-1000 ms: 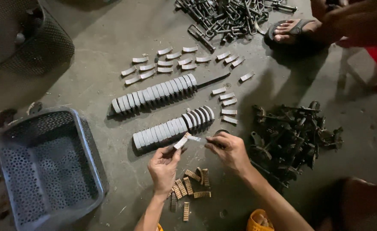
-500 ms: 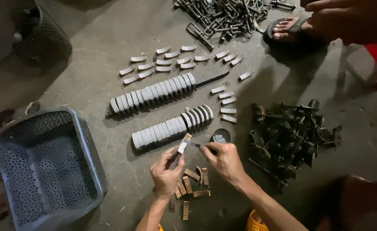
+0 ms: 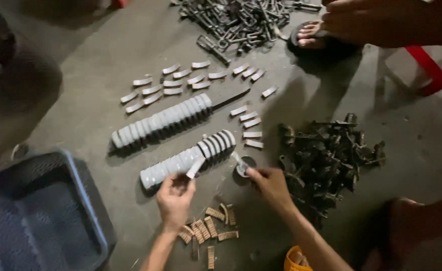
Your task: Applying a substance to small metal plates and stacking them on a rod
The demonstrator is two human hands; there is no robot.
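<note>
My left hand point(image 3: 175, 195) pinches a small curved grey pad point(image 3: 195, 167), tilted up, just in front of the nearer row of stacked grey curved pieces point(image 3: 186, 158). My right hand point(image 3: 268, 183) holds a thin brush-like stick point(image 3: 237, 159) whose tip rests at a small round dark dish point(image 3: 244, 165) on the floor. A second, longer row of stacked pieces point(image 3: 161, 119) lies behind on a dark rod. Several brown ribbed strips point(image 3: 208, 228) lie below my hands.
Loose grey curved pads point(image 3: 153, 90) are spread on the concrete floor beyond the rows. A heap of dark metal parts point(image 3: 329, 160) sits right, another metal heap point(image 3: 241, 20) far back. A blue perforated basket point(image 3: 35, 216) stands left. Another person's foot point(image 3: 311, 32) and a red stool leg point(image 3: 431, 68) are top right.
My right hand moved away from the pad held in my left hand and reached right to the small round dish. The view shifted slightly.
</note>
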